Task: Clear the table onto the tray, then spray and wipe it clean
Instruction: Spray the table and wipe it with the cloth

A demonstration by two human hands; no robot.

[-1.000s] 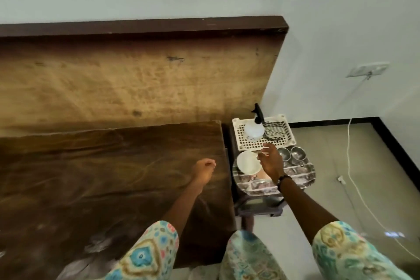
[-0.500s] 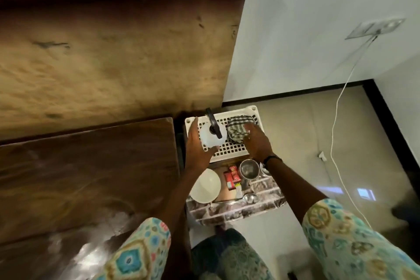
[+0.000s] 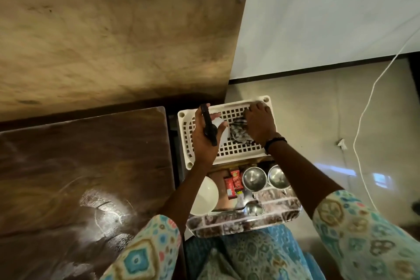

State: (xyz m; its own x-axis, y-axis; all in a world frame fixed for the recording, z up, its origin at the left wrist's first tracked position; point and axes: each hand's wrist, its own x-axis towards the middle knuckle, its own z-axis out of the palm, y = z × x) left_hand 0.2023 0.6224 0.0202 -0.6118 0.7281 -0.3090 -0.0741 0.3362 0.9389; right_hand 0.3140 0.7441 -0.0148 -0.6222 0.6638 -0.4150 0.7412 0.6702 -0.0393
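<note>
A white perforated basket [image 3: 241, 152] stands right of the dark wooden table [image 3: 86, 170]. Over it my left hand [image 3: 205, 141] grips a white spray bottle [image 3: 221, 130] with a black trigger head. My right hand [image 3: 259, 125] pinches a checked cloth [image 3: 238, 133] lying in the basket. Below the basket sits the patterned tray [image 3: 245, 220], holding a white bowl [image 3: 204, 195], two steel cups [image 3: 253, 178], red packets [image 3: 233, 183] and a spoon.
A light wooden panel [image 3: 113, 29] rises behind the table. A white cable [image 3: 363, 109] runs down the wall and across the tiled floor at right. Wet streaks glisten on the table's near part [image 3: 102, 209].
My view swung right and down. My left hand went from the table edge to the basket and gripped the spray bottle. My right hand left the tray and took the cloth.
</note>
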